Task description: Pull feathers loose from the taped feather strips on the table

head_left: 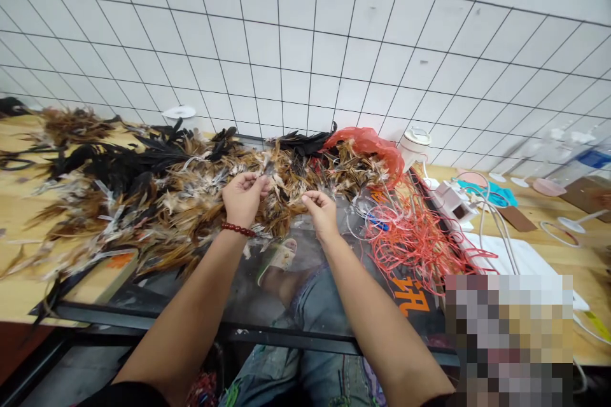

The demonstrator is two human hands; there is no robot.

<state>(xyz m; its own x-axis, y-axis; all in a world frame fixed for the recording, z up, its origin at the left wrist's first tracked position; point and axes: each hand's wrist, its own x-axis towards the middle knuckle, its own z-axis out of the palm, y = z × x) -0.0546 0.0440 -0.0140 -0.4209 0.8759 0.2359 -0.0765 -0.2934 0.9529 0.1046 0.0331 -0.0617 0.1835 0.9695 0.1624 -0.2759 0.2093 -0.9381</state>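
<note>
My left hand (245, 198), with a dark red bead bracelet (237, 229) on the wrist, pinches a small feather (268, 172) at the near side of a feather heap. Just to its right, my right hand (323, 213) holds its thumb and index fingertips together. Whatever lies between those fingertips is too small to make out. Brown and cream feathers (176, 206) spread in a loose heap to the left of and behind both hands, with long black feathers (136, 149) among them. Under my hands lies a dark glossy panel (238, 289) in a black frame.
Tangled red string (415, 245) lies right of my hands, before a red plastic bag (365, 140) and a white lidded container (414, 145). A white device with cables (453, 203) stands farther right. Black wire grid (296, 32) lines the back wall.
</note>
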